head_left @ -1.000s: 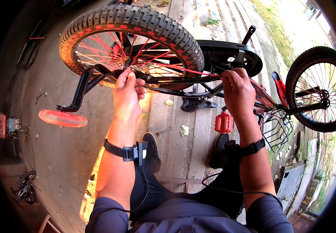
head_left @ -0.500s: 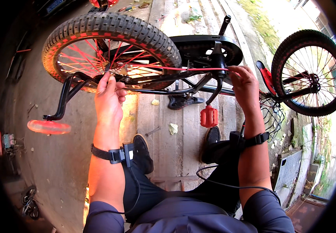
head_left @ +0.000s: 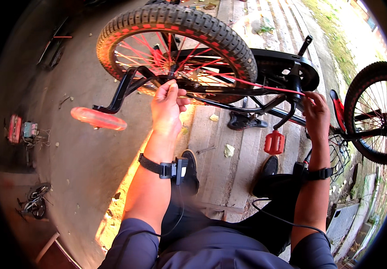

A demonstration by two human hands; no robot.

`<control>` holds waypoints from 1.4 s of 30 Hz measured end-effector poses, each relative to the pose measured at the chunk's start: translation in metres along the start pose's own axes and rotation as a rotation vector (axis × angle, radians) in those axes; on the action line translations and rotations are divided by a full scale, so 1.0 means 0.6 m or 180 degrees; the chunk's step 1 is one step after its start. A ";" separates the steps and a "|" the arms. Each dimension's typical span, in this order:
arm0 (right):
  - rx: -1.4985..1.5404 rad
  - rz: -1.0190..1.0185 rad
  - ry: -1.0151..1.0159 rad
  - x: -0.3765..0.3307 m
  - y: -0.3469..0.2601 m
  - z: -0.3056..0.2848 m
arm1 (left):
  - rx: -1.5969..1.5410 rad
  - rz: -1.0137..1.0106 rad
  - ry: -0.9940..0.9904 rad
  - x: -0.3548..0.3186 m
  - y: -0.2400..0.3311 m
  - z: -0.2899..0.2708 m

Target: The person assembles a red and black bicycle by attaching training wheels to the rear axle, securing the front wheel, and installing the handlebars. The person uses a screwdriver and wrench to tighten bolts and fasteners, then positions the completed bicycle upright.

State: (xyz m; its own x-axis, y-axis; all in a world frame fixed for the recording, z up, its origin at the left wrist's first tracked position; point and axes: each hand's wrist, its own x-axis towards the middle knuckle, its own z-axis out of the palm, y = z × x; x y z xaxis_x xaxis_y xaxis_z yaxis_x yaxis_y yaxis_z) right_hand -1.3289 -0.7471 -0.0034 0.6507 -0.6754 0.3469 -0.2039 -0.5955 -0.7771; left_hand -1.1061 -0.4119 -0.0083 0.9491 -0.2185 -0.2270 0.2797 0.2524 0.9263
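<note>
A bicycle lies upside down, its knobbly rear wheel (head_left: 247, 54) with red spokes on the far side of my hands. My left hand (head_left: 169, 107) is at the wheel's axle, thumb and forefinger pinched together; what they hold is too small to make out. A thin red cable (head_left: 269, 88) stretches along the black frame (head_left: 229, 91) from the spokes to the crank. Its right end is pinched in the fingers of my right hand (head_left: 317, 116), beside the crank. Below the crank hangs a red pedal (head_left: 274, 142). A training wheel (head_left: 98, 118) sits on a black bracket (head_left: 119, 92) at left.
The black saddle (head_left: 246, 121) rests low near the boards. The front wheel (head_left: 375, 112) stands at the far right, with a wire basket (head_left: 339, 150) near it. Another small bicycle (head_left: 36, 201) and a red device (head_left: 15, 129) lie on the floor at left.
The view has swung left, so the bicycle and both hands appear further right and a little lower. Both hands keep their places by the axle and the crank, with the red cable still stretched.
</note>
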 end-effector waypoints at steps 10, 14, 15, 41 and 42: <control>-0.0154 -0.0155 -0.0159 0.004 0.031 0.004 | -0.0549 0.0474 0.1042 -0.017 0.051 -0.101; -0.0030 0.0009 -0.0233 0.004 0.042 0.001 | -0.1016 0.1022 0.1269 -0.028 0.100 -0.173; -0.0020 0.0010 -0.0232 0.005 0.045 0.000 | -0.1100 0.1240 0.1195 -0.038 0.116 -0.181; -0.0275 0.0046 -0.0151 -0.011 -0.019 0.011 | 0.1564 0.2705 0.0827 -0.149 0.200 -0.108; -0.0272 0.0070 -0.0149 -0.011 -0.019 0.011 | 0.1611 0.2695 0.0860 -0.150 0.200 -0.106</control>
State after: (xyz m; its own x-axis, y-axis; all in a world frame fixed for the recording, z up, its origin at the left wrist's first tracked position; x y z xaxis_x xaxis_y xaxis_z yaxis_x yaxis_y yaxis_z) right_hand -1.3259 -0.7328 -0.0003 0.6784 -0.6690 0.3037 -0.2789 -0.6170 -0.7359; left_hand -1.1489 -0.3023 0.1040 0.8251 0.0821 0.5590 -0.5327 -0.2162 0.8182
